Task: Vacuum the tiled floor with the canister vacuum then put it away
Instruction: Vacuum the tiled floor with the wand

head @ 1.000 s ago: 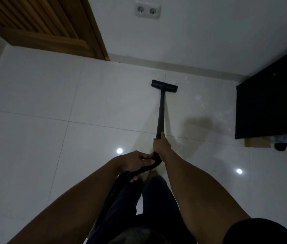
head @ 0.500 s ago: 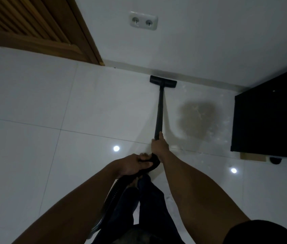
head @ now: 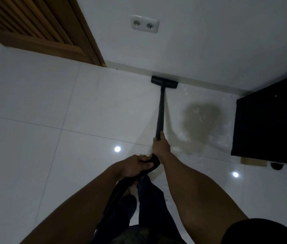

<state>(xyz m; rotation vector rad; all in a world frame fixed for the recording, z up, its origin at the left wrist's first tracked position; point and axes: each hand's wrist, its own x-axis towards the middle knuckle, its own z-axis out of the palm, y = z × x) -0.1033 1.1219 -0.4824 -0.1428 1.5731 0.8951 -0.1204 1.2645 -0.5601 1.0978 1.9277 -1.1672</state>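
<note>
The vacuum's black floor head [head: 164, 82] lies flat on the tiled floor [head: 51, 120] at the far side of the room, its far edge touching or almost touching the skirting [head: 201, 83] below the white wall. The straight black wand [head: 160, 113] runs from it back toward the person.

The right hand [head: 160, 146] is wrapped round the near end of the wand, with the thumb laid along the tube. The left hand [head: 135, 166] is curled round the bent grip [head: 154, 162] where the wand meets the hose [head: 116, 192], which drops away past the person's legs. The canister itself is out of view.

The wand looks stiff and light, so a push from the two hands should pass straight to the head, and the glossy tile should let the head glide with little drag. The hose looks ribbed and limp, so it will steer nothing and may snag on the legs. The present hold seems sound: one hand on the grip to drive, the other lower on the tube to guide.

A dull brownish patch [head: 201, 118] with pale specks lies just right of the wand; I cannot tell whether it is dirt or a reflection. A black cabinet [head: 271, 120] stands to the right, a wooden louvred door [head: 33, 27] at far left, and a double socket [head: 144, 24] is on the wall.
</note>
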